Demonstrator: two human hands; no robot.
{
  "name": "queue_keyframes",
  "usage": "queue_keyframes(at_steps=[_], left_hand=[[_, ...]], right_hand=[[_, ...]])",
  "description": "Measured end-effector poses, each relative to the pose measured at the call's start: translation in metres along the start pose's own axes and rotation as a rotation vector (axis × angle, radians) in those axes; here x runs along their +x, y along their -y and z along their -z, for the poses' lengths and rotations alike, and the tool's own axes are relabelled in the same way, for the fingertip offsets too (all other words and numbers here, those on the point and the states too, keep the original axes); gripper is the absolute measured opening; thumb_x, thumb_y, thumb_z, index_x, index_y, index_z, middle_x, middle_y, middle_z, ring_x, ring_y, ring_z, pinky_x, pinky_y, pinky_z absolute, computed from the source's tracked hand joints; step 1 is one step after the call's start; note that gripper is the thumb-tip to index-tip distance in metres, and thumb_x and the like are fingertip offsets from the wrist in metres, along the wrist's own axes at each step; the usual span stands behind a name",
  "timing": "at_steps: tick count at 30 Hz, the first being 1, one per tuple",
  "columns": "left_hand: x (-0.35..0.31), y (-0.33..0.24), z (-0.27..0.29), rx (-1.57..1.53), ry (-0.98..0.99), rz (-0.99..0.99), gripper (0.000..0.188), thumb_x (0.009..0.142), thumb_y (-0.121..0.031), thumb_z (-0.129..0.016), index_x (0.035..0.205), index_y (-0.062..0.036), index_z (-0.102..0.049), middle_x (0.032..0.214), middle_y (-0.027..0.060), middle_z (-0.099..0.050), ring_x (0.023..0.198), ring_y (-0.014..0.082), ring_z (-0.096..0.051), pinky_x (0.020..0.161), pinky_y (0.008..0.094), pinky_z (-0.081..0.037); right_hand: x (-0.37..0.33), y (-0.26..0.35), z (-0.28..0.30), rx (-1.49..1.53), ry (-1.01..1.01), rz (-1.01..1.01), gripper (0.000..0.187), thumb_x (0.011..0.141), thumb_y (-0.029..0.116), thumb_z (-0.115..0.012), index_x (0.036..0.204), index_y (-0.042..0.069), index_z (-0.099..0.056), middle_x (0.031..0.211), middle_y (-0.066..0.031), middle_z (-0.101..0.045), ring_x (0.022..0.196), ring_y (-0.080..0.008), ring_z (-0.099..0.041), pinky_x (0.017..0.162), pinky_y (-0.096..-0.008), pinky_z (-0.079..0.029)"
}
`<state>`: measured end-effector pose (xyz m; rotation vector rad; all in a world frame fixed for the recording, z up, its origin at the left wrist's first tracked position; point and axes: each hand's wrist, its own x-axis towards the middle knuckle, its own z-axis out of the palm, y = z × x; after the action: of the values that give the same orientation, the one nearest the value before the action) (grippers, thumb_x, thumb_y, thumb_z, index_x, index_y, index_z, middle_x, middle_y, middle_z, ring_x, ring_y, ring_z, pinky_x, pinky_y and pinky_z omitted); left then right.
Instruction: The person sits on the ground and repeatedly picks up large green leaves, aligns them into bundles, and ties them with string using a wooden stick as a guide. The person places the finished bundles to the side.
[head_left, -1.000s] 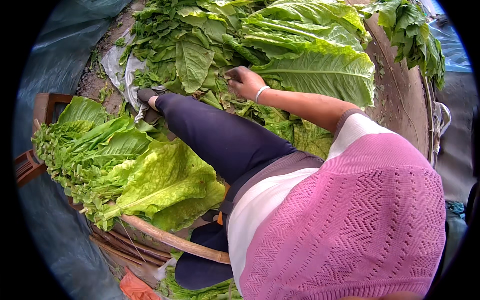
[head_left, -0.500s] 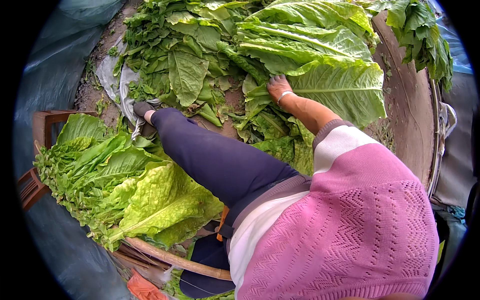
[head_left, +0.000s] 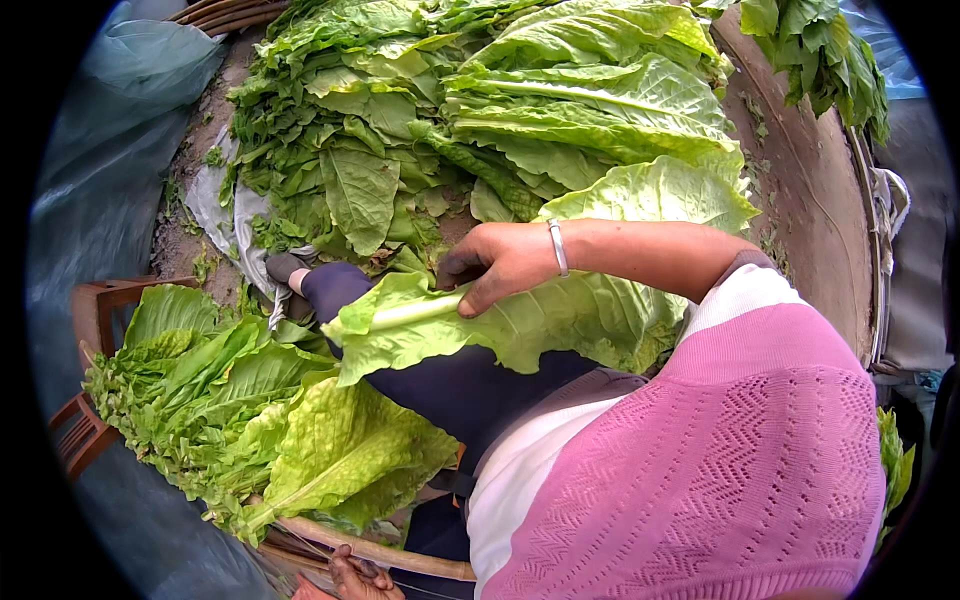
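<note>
A large green tobacco leaf point(head_left: 590, 310) is gripped by my right hand point(head_left: 505, 265), thumb and fingers closed round its thick pale stem end, above my thigh. At the lower edge my left hand point(head_left: 362, 578) shows only in part, its fingers curled beside a bamboo pole point(head_left: 370, 548). A thin string runs near those fingers; what they hold is too small to make out. Along the pole hangs a thick bunch of tobacco leaves point(head_left: 220, 370), with a yellowish leaf point(head_left: 365, 450) nearest me. Beyond my right hand lies a big pile of tobacco leaves point(head_left: 590, 100).
A brown wooden chair point(head_left: 95, 310) stands at the left beside blue plastic sheeting point(head_left: 120, 120). More leaves point(head_left: 815, 60) hang at the upper right over bare ground point(head_left: 800, 220). My stretched leg point(head_left: 335, 285) lies between the pile and the bunch.
My right hand has come from the pile toward my lap with a tobacco leaf in it. My left hand has come into view at the lower edge by the pole.
</note>
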<state>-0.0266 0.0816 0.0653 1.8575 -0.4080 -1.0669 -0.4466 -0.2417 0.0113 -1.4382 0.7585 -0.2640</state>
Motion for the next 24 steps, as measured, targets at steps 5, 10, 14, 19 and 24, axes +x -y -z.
queue_keyframes(at_steps=[5,10,14,19,24], left_hand=[[0.004,-0.013,-0.164,-0.638,0.32,0.066,0.062,0.079,-0.029,-0.071,0.127,-0.0038,-0.041,0.103,0.0139,-0.056,0.044,0.0079,-0.04,0.032,0.0176,-0.031],[0.016,-0.026,-0.198,-0.497,0.094,0.027,0.028,0.087,-0.015,-0.06,0.11,-0.0044,-0.05,0.099,0.0064,-0.056,0.044,0.0048,-0.038,0.03,0.0147,-0.026],[0.014,-0.021,-0.196,-0.486,0.007,0.024,0.019,0.087,-0.012,-0.059,0.102,-0.0034,-0.053,0.098,0.0061,-0.057,0.041,0.0051,-0.037,0.03,0.015,-0.026],[0.009,-0.022,-0.182,-0.484,0.023,0.066,0.014,0.087,-0.011,-0.059,0.099,-0.0057,-0.055,0.097,0.0056,-0.058,0.044,0.0042,-0.037,0.03,0.0155,-0.024],[0.008,-0.042,-0.198,-0.476,0.102,0.039,0.022,0.082,-0.008,-0.066,0.102,-0.0047,-0.057,0.093,0.0026,-0.057,0.049,0.0042,-0.038,0.037,0.0154,-0.027]], right_hand=[[0.039,0.035,-0.086,-0.243,0.314,0.205,0.044,0.072,0.03,-0.07,0.105,0.002,-0.062,0.095,-0.0144,-0.065,0.089,-0.029,-0.061,0.079,-0.036,-0.047],[0.08,-0.034,-0.005,-0.668,-0.379,0.12,0.055,0.077,0.039,-0.066,0.12,0.009,-0.054,0.112,-0.0121,-0.056,0.1,-0.0288,-0.056,0.083,-0.0372,-0.047],[0.057,-0.184,0.148,-1.414,-0.947,-0.52,0.077,0.074,0.029,-0.068,0.138,0.009,-0.03,0.122,-0.0139,-0.05,0.113,-0.0289,-0.048,0.093,-0.0404,-0.04],[0.048,-0.192,0.151,-1.502,-0.597,-0.477,0.017,0.08,0.015,-0.05,0.091,0.013,-0.063,0.095,-0.0115,-0.061,0.098,-0.029,-0.056,0.08,-0.0407,-0.045],[0.034,-0.053,0.068,-1.262,-0.587,0.29,0.039,0.078,0.012,-0.059,0.117,0.016,-0.058,0.097,-0.0095,-0.06,0.089,-0.029,-0.057,0.076,-0.04,-0.048]])
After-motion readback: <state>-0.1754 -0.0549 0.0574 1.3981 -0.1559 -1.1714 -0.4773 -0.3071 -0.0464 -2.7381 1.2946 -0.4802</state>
